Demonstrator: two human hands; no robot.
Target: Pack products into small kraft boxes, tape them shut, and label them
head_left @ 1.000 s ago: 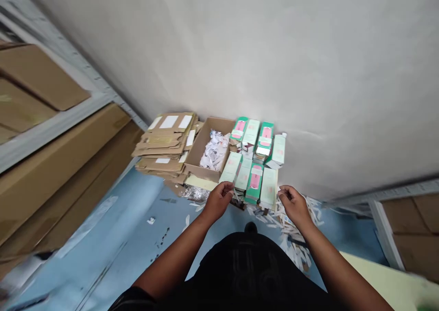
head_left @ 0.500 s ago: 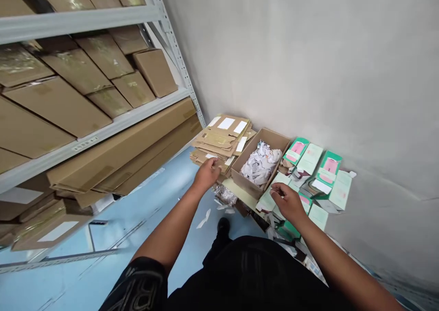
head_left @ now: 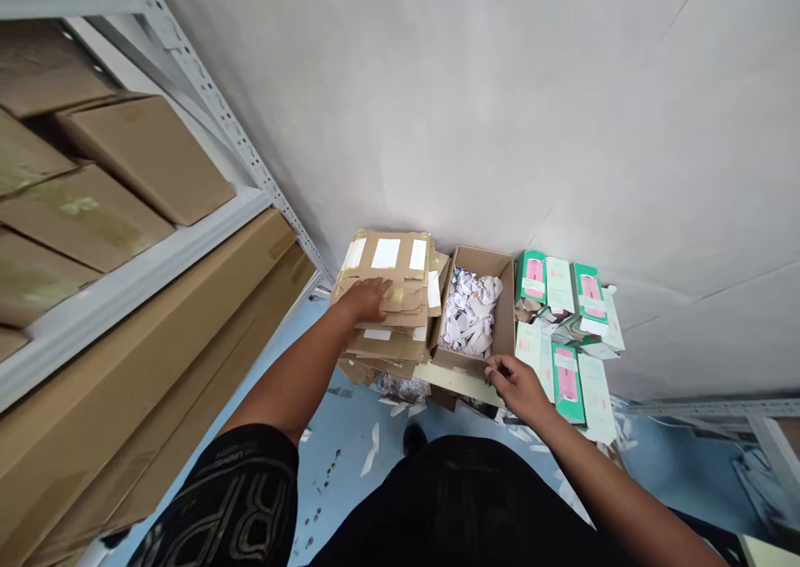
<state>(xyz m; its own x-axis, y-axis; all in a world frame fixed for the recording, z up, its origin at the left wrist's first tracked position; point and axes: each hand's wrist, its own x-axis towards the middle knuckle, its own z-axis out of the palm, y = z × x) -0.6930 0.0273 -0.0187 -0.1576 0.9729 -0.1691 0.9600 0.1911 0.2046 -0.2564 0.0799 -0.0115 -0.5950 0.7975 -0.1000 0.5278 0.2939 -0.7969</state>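
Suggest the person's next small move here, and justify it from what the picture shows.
Probably curl the left hand around an edge of the upper flattened cardboard: that hand appears to rest on the stack, whereas the right hand is at the near corner of the open cardboard box of torn paper, away from the stack.

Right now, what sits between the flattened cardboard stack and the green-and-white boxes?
An open carton holding white paper scraps, in the head view.

matt brown cardboard stack [head_left: 400, 294]
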